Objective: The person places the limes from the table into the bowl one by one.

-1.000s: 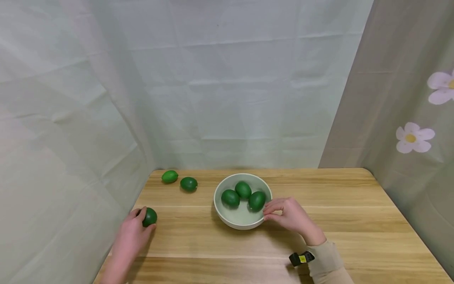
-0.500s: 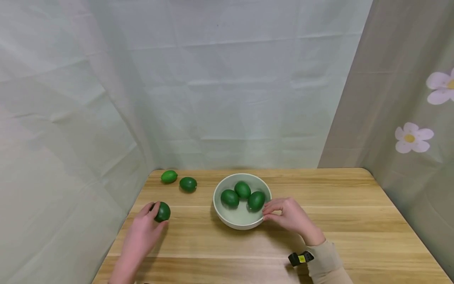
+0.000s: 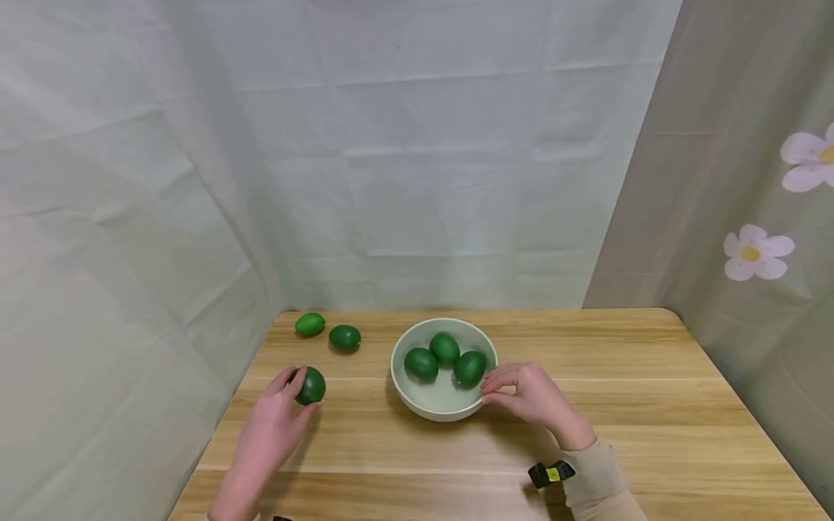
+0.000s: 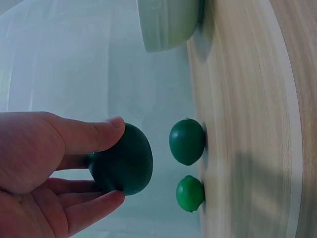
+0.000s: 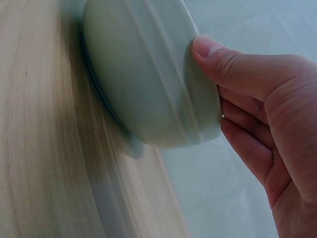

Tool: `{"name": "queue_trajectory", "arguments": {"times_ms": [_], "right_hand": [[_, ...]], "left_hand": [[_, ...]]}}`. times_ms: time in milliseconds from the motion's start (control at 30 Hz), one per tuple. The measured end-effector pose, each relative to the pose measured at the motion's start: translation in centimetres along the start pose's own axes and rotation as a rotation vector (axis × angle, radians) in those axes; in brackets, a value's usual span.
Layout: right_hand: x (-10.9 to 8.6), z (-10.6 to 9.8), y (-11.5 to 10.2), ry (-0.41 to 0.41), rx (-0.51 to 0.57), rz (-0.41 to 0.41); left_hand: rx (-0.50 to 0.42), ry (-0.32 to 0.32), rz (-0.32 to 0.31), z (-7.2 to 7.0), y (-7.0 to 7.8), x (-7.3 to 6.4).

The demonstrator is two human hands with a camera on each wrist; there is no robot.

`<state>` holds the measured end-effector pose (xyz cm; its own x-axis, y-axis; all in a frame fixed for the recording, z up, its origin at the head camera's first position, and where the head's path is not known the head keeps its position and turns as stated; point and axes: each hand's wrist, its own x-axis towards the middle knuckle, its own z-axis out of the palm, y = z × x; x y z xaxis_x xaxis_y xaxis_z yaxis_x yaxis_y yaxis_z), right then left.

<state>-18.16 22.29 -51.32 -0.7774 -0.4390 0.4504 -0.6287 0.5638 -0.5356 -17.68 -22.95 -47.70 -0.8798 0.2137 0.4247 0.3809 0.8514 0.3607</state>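
My left hand holds a dark green lime between thumb and fingers, over the left part of the table. In the left wrist view this lime shows apart from the wood, with the thumb on one side and fingers on the other. My right hand pinches the right rim of a pale green bowl. The right wrist view shows the thumb on the outside of the bowl, with the other fingers partly hidden behind its rim. Three dark green limes lie inside the bowl.
At the back left of the wooden table lie another dark green lime and a smaller, brighter green lime. Pale cloth hangs behind and beside the table. A black wrist device sits by the right sleeve.
My left hand has carried the dark green lime rightward and slightly away from me, towards the bowl. My right hand and the bowl stay in place.
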Motion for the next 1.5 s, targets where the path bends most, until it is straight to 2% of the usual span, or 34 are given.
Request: {"name": "queue_trajectory", "arguments": {"times_ms": [500, 1133, 1500], "right_hand": [[-0.1, 0.0, 0.0, -0.009, -0.007, 0.018], [0.0, -0.1, 0.0, -0.009, -0.012, 0.020], [0.0, 0.0, 0.0, -0.001, -0.003, 0.007]], "left_hand": [[-0.034, -0.015, 0.008, 0.1, 1.5, 0.2], [-0.113, 0.042, 0.095, 1.3, 4.7, 1.0], [-0.147, 0.013, 0.093, 1.6, 6.1, 1.4]]}}
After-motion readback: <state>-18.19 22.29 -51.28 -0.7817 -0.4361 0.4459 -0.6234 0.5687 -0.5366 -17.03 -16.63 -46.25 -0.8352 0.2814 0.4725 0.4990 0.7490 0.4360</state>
